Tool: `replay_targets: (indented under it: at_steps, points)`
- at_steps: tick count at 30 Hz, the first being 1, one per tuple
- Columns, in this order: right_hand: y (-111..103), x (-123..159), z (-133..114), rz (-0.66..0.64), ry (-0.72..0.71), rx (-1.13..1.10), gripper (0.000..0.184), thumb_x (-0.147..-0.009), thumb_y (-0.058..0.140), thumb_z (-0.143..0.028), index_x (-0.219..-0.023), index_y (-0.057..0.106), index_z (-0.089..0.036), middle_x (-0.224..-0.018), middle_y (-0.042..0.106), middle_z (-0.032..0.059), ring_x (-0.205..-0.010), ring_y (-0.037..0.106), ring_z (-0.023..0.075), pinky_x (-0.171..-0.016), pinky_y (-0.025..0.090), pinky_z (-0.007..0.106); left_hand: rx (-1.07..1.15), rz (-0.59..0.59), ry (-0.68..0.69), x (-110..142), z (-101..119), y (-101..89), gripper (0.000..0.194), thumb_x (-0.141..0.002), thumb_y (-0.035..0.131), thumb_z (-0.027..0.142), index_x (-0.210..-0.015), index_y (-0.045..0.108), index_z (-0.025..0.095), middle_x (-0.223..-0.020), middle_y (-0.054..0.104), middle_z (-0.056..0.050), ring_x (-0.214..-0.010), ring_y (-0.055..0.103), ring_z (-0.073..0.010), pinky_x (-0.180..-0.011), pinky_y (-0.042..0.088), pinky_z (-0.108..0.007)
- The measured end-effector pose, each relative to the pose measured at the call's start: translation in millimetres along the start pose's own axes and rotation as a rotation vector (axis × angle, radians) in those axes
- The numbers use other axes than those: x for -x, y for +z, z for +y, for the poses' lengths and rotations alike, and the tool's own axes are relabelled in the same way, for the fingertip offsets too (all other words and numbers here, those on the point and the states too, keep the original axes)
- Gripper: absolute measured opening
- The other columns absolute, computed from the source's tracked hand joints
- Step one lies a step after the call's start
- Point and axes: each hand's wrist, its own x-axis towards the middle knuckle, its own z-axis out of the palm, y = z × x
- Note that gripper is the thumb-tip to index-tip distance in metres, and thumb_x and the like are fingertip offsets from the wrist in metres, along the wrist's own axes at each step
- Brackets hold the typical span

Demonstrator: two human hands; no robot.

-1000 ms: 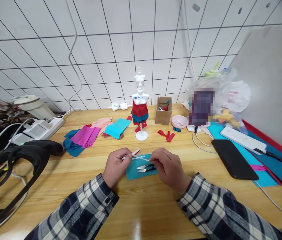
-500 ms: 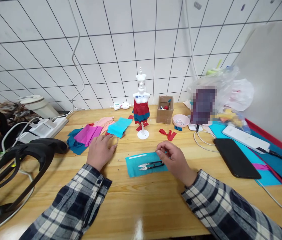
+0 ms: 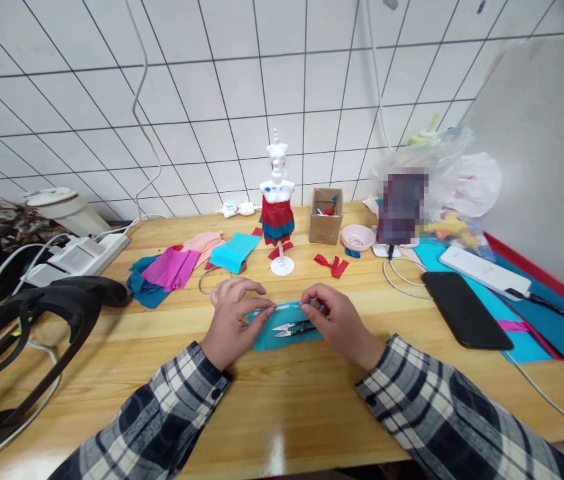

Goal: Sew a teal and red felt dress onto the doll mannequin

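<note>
A teal piece of cloth (image 3: 267, 340) lies flat on the table with a narrow white strip (image 3: 283, 307) along its far edge. Thread snips (image 3: 289, 329) rest on the cloth, blades pointing left, their handle end partly behind my right fingers. My left hand (image 3: 235, 320) pinches thumb and forefinger together at the cloth's far edge, by the white strip. Opposite it, my right hand (image 3: 339, 323) is closed in a pinch near the strip's right end. Whatever thin thing either pinch holds is too small to make out.
Behind stands a small white dress form (image 3: 278, 193) in a red and blue skirt. Coloured cloth pieces (image 3: 172, 268) lie left, red scraps (image 3: 332, 265) right. A cardboard box (image 3: 326, 217), pink bowl (image 3: 359, 237), black phone (image 3: 467, 310) and black headset frame (image 3: 82, 327) surround the work area.
My left hand has come right, from beside the cloth pieces and a thin hoop to the teal cloth's far edge, and now pinches there. My right hand stays pinched near the snips.
</note>
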Motion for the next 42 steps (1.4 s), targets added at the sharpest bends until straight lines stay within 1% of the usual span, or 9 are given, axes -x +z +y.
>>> replay_targets:
  at_steps: [3, 6, 9, 11, 16, 25, 29, 34, 42]
  points:
    - [0.6, 0.2, 2.5, 0.111, 0.004, -0.016, 0.028, -0.084, 0.056, -0.021, -0.113, 0.056, -0.02, -0.101, 0.065, 0.0049, -0.067, 0.057, 0.0127, -0.057, 0.046, 0.025, 0.006, 0.004, 0.014, 1.1, 0.7, -0.4, 0.013, -0.084, 0.066, 0.03, -0.075, 0.075, 0.028, -0.095, 0.066, -0.003, -0.1, 0.054, -0.0228, -0.094, 0.032, -0.045]
    - [-2.0, 0.8, 0.4, 0.292, -0.132, 0.048, 0.067, -0.086, 0.055, -0.022, -0.146, 0.025, -0.023, -0.138, 0.05, 0.0129, -0.098, 0.062, 0.0199, -0.074, 0.053, 0.034, -0.022, -0.005, 0.033, 2.6, 2.9, 0.5, 0.013, -0.084, 0.065, 0.029, -0.077, 0.075, 0.03, -0.091, 0.066, -0.002, -0.096, 0.054, -0.0221, -0.094, 0.031, -0.047]
    - [-4.3, 3.1, -7.3, 0.169, -0.418, 0.311, 0.049, -0.087, 0.058, -0.025, -0.135, 0.046, -0.028, -0.136, 0.055, 0.0062, -0.125, 0.048, 0.026, -0.108, 0.033, 0.049, -0.056, -0.052, 0.083, 4.2, 7.4, 2.1, 0.014, -0.085, 0.064, 0.028, -0.083, 0.075, 0.034, -0.09, 0.067, -0.001, -0.095, 0.054, -0.0211, -0.098, 0.026, -0.05]
    - [-3.1, 5.3, -11.8, 0.044, -0.49, 0.421, 0.028, -0.09, 0.058, -0.027, -0.118, 0.061, -0.031, -0.119, 0.067, 0.0004, -0.117, 0.054, 0.0232, -0.115, 0.017, 0.052, -0.055, -0.08, 0.095, 5.1, 11.0, 3.3, 0.014, -0.086, 0.062, 0.028, -0.085, 0.075, 0.035, -0.088, 0.067, 0.0, -0.094, 0.054, -0.0204, -0.1, 0.025, -0.051]
    - [3.0, 6.6, -9.0, 0.044, -0.379, 0.41, 0.012, -0.092, 0.058, -0.029, -0.095, 0.069, -0.028, -0.086, 0.072, -0.0034, -0.083, 0.063, 0.0138, -0.112, 0.021, 0.045, -0.02, -0.079, 0.066, 5.5, 16.4, 7.3, 0.014, -0.087, 0.062, 0.032, -0.081, 0.075, 0.032, -0.086, 0.066, 0.0, -0.092, 0.054, -0.0195, -0.099, 0.027, -0.049]
    - [-6.7, -11.2, 12.6, 0.079, -0.043, 0.231, 0.006, -0.085, 0.061, -0.022, -0.085, 0.067, -0.022, -0.082, 0.071, -0.0011, -0.079, 0.062, 0.0155, -0.073, 0.044, 0.029, 0.035, -0.105, -0.142, 3.8, -2.1, 24.5, 0.031, -0.09, 0.058, 0.029, -0.12, 0.065, 0.025, -0.086, 0.067, -0.003, -0.087, 0.058, -0.0194, -0.081, 0.041, -0.038]
    - [-7.1, -17.9, 26.8, -0.067, 0.147, 0.136, 0.008, -0.084, 0.059, -0.026, -0.086, 0.067, -0.023, -0.082, 0.07, -0.0007, -0.078, 0.063, 0.0152, -0.069, 0.046, 0.027, -0.002, -0.189, -0.028, 5.0, -2.9, 22.6, 0.023, -0.092, 0.055, 0.031, -0.107, 0.071, 0.023, -0.093, 0.067, -0.006, -0.09, 0.058, -0.0202, -0.08, 0.045, -0.036]
    - [0.3, -23.0, 26.9, -0.107, 0.155, 0.167, 0.02, -0.084, 0.059, -0.033, -0.101, 0.065, -0.024, -0.085, 0.07, -0.0004, -0.082, 0.063, 0.0167, -0.075, 0.045, 0.029, -0.148, -0.423, 0.06, 9.2, 12.5, 24.3, 0.03, -0.096, 0.045, 0.031, -0.115, 0.065, 0.019, -0.1, 0.065, -0.009, -0.095, 0.057, -0.0227, -0.082, 0.047, -0.038]
    - [6.7, -30.6, 24.7, -0.14, 0.202, 0.239, 0.012, -0.079, 0.06, -0.021, -0.09, 0.063, -0.023, -0.079, 0.069, -0.0031, -0.077, 0.061, 0.0144, -0.072, 0.042, 0.027, -0.232, -0.478, 0.054, 5.4, 11.1, 22.5, 0.029, -0.097, 0.043, 0.033, -0.114, 0.065, 0.024, -0.097, 0.065, -0.007, -0.094, 0.057, -0.0226, -0.078, 0.044, -0.039]
